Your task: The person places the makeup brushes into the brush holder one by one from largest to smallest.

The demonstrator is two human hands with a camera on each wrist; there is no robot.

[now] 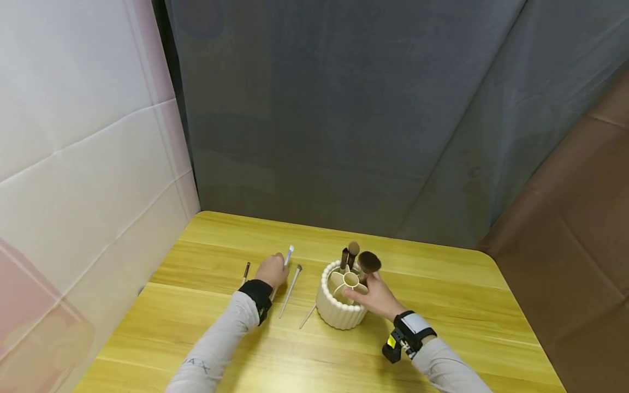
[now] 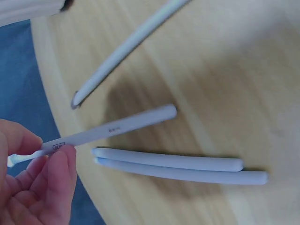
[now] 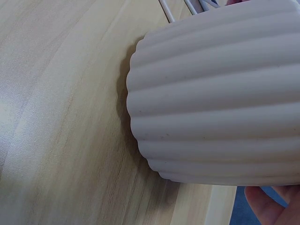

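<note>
Brushes are lying on the wooden table [image 1: 442, 305], at nine o'clock from the ribbed holder [image 1: 339, 311]. One white brush [image 2: 117, 127] is being pinched by the left hand [image 1: 272, 271]. The right hand [image 1: 375, 297], fingers curled, is gripping the holder's rim at three o'clock, beside a fluffy brush [image 1: 368, 262] standing in it.

Slim white-handled makeup brush [image 2: 112, 130]: pinched in left hand [image 1: 272, 271], lifted clear of yellow wooden bench [image 1: 442, 305], handle roughly level. Cream ribbed round brush holder [image 1: 340, 305]: upright on bench, interior divided into petal-shaped compartments, three dark-bristled brushes [image 1: 356, 259] standing at far side, right hand [image 1: 375, 297] at rim.
</note>
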